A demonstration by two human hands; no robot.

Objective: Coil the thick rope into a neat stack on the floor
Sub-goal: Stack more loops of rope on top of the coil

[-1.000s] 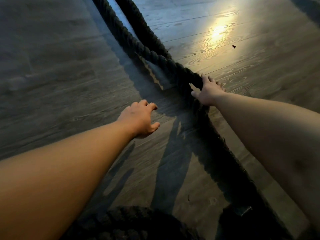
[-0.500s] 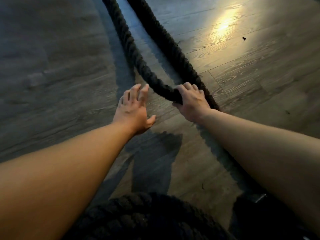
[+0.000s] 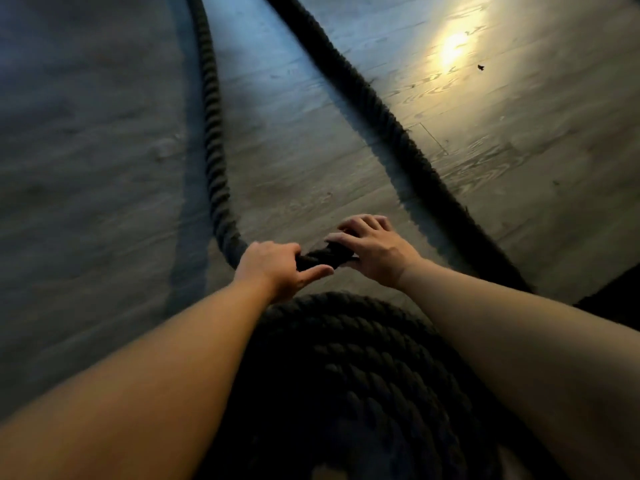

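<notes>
A thick dark twisted rope (image 3: 211,133) runs from the top of the view down to my hands. My left hand (image 3: 277,268) grips it, fingers curled over the top and thumb underneath. My right hand (image 3: 372,249) lies on the same stretch just to the right, fingers curved over it. A second run of the rope (image 3: 381,116) lies on the floor from top centre to the right edge. Below my forearms sits the coiled stack (image 3: 346,368) of the rope, several turns wide, partly hidden by both arms.
The grey wood-plank floor (image 3: 86,168) spreads to the left and right of the rope. A bright patch of reflected light (image 3: 453,46) lies at upper right, with a small dark speck (image 3: 480,67) beside it. A dark shape (image 3: 620,299) sits at the right edge.
Both hands have drawn the rope back toward the coil. My left hand, free and open before, now grips the rope. More of the coil shows below my arms.
</notes>
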